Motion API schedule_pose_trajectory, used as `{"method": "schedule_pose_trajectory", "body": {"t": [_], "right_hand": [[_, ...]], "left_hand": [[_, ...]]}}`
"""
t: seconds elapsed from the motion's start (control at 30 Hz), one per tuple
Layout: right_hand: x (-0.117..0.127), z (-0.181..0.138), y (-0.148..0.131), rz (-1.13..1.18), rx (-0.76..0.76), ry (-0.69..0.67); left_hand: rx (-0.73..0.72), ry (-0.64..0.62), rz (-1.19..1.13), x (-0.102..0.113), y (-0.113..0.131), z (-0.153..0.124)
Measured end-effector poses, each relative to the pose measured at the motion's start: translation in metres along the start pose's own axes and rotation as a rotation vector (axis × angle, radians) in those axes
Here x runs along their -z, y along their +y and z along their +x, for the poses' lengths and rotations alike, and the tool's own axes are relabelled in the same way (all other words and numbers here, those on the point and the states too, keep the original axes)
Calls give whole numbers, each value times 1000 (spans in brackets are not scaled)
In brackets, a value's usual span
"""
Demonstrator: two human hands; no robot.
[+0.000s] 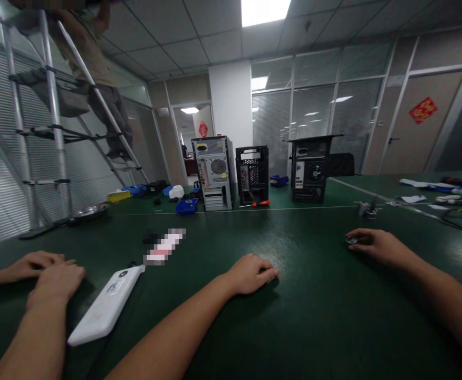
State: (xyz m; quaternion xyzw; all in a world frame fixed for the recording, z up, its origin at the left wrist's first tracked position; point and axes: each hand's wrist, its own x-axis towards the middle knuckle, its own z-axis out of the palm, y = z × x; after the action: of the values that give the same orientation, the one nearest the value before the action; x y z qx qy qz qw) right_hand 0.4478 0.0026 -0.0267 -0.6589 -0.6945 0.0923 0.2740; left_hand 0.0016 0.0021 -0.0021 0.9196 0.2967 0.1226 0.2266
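My left hand (252, 274) rests on the green table (306, 316) with its fingers curled in; whatever they hold, if anything, is hidden. Farther right, my right hand (379, 247) pinches a small round metal part (351, 240) between thumb and fingers, low over the tabletop. Just beyond that hand stands a small cluster of metal parts (370, 210), too small to name exactly.
Three computer cases, a silver one (217, 171) and two black ones (252, 174) (310, 171), stand behind a red-handled screwdriver (260, 203) and a blue bin (186, 206). A white power bank (108, 306) lies left, beside another person's hands (59, 279). Someone stands on a ladder (55, 105).
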Motion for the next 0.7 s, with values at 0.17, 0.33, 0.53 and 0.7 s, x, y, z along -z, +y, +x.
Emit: {"method": "schedule_pose_trajectory", "body": {"t": [0.17,0.33,0.53,0.7], "right_hand": [[-23,-6,-71,46,173,-20],[-47,-26,-172,19,413,-87],[-74,-51,-223,-39,560,-207],[-81,-50,-221,-37,527,-182]], "left_hand": [[-9,14,-2,-1,0,1],[14,28,-14,0,2,0],[-32,6,-7,3,0,-2],[-30,20,41,0,-2,0]]}}
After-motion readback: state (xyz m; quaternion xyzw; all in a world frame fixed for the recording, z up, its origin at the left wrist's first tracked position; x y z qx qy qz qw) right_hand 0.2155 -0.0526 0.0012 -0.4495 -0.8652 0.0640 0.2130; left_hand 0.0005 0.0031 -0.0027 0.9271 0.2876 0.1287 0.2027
